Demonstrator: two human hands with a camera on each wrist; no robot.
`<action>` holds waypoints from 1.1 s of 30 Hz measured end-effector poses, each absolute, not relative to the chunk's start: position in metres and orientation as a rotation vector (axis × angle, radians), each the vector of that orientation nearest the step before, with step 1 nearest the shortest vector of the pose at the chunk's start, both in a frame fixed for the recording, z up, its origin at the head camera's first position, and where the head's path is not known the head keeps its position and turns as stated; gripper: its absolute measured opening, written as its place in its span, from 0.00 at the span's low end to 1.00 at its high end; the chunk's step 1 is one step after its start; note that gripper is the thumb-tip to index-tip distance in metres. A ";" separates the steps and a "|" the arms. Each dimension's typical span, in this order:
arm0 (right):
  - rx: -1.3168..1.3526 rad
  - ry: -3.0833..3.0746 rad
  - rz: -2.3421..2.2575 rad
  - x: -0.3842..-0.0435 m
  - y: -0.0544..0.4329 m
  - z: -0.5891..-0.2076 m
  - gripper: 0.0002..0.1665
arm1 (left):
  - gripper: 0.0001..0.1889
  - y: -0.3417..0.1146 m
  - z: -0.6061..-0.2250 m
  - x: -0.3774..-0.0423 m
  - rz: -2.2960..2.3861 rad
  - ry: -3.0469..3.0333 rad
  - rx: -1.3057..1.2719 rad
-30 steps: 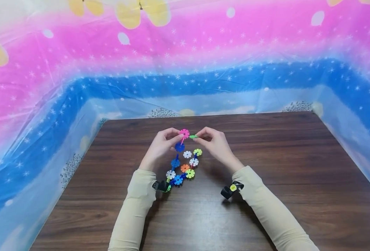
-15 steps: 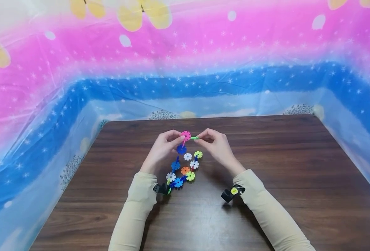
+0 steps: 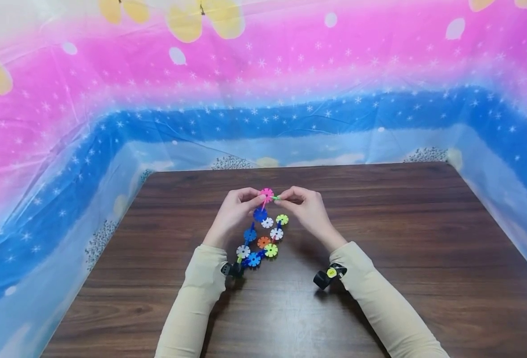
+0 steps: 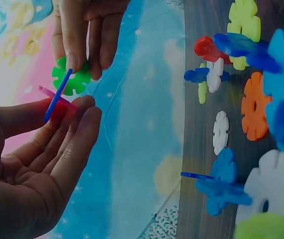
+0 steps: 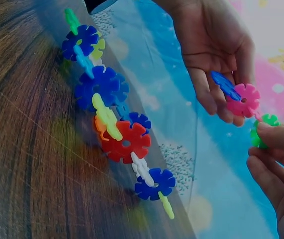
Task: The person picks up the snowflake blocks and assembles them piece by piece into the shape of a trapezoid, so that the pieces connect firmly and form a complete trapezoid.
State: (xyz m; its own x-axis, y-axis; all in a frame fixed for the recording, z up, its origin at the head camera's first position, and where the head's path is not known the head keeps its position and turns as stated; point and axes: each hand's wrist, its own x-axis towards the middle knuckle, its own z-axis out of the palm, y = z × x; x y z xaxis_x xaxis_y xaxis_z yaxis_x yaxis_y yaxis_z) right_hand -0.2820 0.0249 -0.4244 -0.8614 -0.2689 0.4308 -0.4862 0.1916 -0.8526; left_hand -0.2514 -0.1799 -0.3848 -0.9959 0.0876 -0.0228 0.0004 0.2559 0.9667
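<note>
Between thumb and fingers, my left hand (image 3: 233, 213) grips small slotted flower discs: a pink disc (image 3: 267, 195) with a blue disc (image 3: 260, 215) hanging from its lower side by a pink piece. My right hand (image 3: 309, 209) pinches a green disc (image 3: 276, 198), seen nearly edge-on. The green disc (image 5: 268, 121) meets the pink pieces at their edge in the right wrist view, partly covered by the right thumb. A joined chain of discs lies on the table below the hands, including a red disc (image 5: 126, 143) and a light blue disc (image 3: 253, 259).
A white disc (image 3: 267, 223) and an orange disc (image 3: 263, 242) lie by the chain on the brown wooden table (image 3: 402, 238). A pink and blue printed cloth (image 3: 290, 119) hangs around the table's far and side edges. Black camera bands (image 3: 329, 275) sit at the wrists.
The left hand has shifted slightly right with the pink and blue discs. The green disc has come closer to the pink one, turning in the right fingers. The chain stays on the table.
</note>
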 end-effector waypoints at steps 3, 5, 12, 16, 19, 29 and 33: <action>0.721 -2.299 1.775 -0.283 0.025 -0.428 0.04 | 0.13 -0.180 -0.387 -0.249 1.859 2.439 0.090; 0.725 -2.310 1.796 -0.283 0.026 -0.429 0.04 | 0.13 -0.180 -0.387 -0.248 1.854 2.436 0.108; 0.769 -2.295 1.827 -0.286 0.030 -0.425 0.05 | 0.12 -0.181 -0.386 -0.251 1.871 2.393 0.107; 0.751 -2.311 1.794 -0.288 0.031 -0.420 0.06 | 0.13 -0.182 -0.382 -0.253 1.856 2.362 0.159; 0.734 -2.337 1.763 -0.289 0.028 -0.419 0.08 | 0.13 -0.185 -0.382 -0.254 1.855 2.350 0.178; 0.561 -2.566 1.621 -0.286 0.010 -0.423 0.15 | 0.14 -0.203 -0.385 -0.258 1.923 2.396 0.092; 0.687 -2.782 1.429 -0.279 -0.006 -0.426 0.15 | 0.14 -0.208 -0.384 -0.261 1.982 2.384 0.076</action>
State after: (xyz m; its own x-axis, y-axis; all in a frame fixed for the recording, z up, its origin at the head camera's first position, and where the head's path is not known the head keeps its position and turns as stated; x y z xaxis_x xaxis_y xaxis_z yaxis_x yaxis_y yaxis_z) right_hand -0.2785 -0.0063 -0.4262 -0.9062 -0.3995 0.1389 -0.3455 0.5099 -0.7878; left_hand -0.2610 -0.2078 -0.3838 -0.9980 0.0636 0.0004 0.0119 0.1819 0.9832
